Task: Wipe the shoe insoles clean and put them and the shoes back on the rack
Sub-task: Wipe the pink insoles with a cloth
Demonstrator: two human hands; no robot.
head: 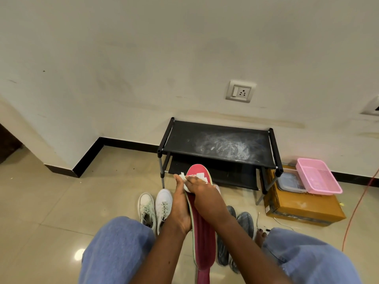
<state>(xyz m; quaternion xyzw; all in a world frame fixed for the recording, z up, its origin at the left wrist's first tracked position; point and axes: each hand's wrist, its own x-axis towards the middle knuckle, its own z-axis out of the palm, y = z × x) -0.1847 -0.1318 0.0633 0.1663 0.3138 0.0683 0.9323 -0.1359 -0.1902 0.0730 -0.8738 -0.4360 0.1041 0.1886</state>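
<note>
Running lengthwise past the fingertips (190, 179) toward the shoe rack (217, 128), the red insole (203, 242) is gripped from below by the left hand (180, 210), a white wipe (184, 177) clutched onto it by the right hand (205, 196).

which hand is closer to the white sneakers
Left. The left hand grips the red insole just right of the white sneakers. The right hand holds a white tissue on the insole, farther right.
</note>
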